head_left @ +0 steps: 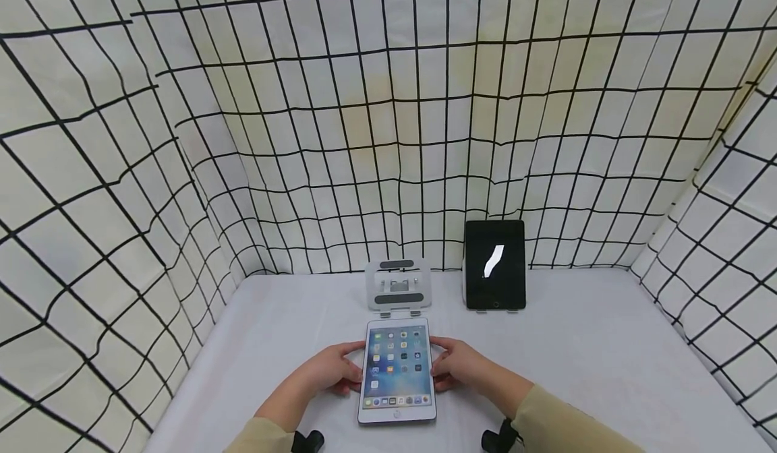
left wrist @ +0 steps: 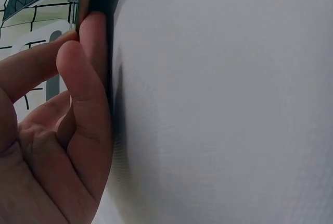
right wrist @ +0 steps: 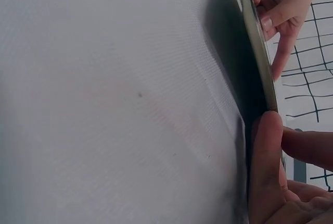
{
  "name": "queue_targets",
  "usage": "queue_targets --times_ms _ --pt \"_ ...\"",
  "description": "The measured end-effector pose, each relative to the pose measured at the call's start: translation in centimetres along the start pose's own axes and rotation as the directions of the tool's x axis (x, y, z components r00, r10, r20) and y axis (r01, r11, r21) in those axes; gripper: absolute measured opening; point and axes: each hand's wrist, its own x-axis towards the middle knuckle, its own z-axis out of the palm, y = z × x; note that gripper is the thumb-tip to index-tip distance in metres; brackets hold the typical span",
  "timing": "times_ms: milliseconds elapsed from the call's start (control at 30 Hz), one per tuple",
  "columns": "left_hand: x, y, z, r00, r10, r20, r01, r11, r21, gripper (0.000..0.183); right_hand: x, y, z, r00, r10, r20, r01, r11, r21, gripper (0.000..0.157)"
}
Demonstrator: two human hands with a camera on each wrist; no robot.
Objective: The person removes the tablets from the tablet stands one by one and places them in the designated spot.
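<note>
A white tablet point(head_left: 396, 372) with a lit screen of app icons lies face up, long side toward me. My left hand point(head_left: 330, 369) grips its left edge, and my right hand point(head_left: 459, 364) holds the opposite edge. In the right wrist view the tablet point(right wrist: 263, 52) has a dark shadowed gap beneath its near edge, so that edge appears lifted off the cloth. The right thumb is at this edge; the other fingers are partly hidden. Seen from the left wrist, the left hand point(left wrist: 62, 125) has its fingers at the tablet's side. Just beyond the tablet stands a grey tablet stand point(head_left: 398, 283).
A second tablet point(head_left: 494, 264), black with a dark screen, leans upright on a stand at the back right. White cloth covers the table point(head_left: 595, 352). Walls of white sheeting with black grid netting point(head_left: 388, 123) enclose the back and sides.
</note>
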Motion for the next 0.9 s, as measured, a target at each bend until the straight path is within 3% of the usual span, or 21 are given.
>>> queue_targets --times_ms 300,733,900 --pt "0.5 0.3 0.0 0.999 -0.038 0.028 0.037 0.999 0.031 0.077 0.5 -0.2 0.1 0.999 0.039 -0.018 -0.040 0.996 -0.079 0.076" --pt "0.2 0.8 0.9 0.996 -0.077 -0.049 0.084 0.982 0.168 0.081 0.8 -0.3 0.2 0.997 0.067 -0.036 -0.072 0.988 -0.140 0.074" --pt "-0.1 1.0 1.1 0.995 -0.083 -0.050 0.091 0.974 0.208 0.082 0.7 -0.1 0.3 0.996 0.083 -0.040 -0.088 0.986 -0.144 0.075"
